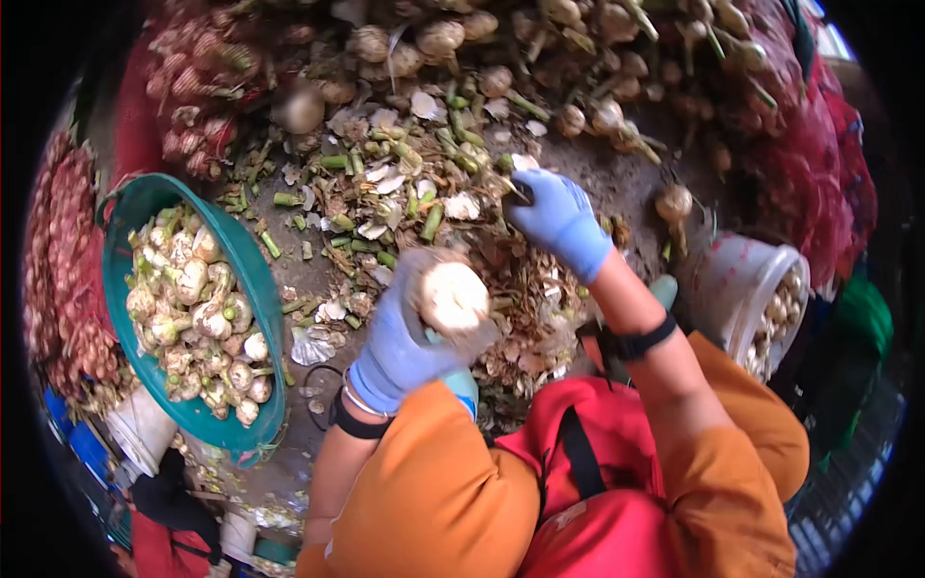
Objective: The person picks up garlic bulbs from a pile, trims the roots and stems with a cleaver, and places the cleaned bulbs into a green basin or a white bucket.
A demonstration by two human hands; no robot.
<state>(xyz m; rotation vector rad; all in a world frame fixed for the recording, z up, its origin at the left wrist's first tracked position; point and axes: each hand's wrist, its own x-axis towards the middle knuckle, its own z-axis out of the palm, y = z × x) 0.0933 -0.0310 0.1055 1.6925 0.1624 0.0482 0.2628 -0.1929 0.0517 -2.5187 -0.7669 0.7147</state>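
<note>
My left hand (390,347), in a blue glove, is wrapped around a garlic bulb (455,297). The bulb's pale face is turned up, and its edges are smeared by motion. Up and to the right, my gloved right hand (559,217) is closed on what looks like a small dark-handled knife (521,194), mostly hidden by the fingers. Beneath and between both hands spreads a heap of cut green stems and dry garlic skins (385,197).
A teal tub (273,337) of trimmed garlic bulbs stands at left. On the right, a white bucket (718,279) holds more bulbs. Untrimmed garlic (578,58) is piled at the back, beside red mesh sacks (805,164). Another person's red clothing (159,547) shows at lower left.
</note>
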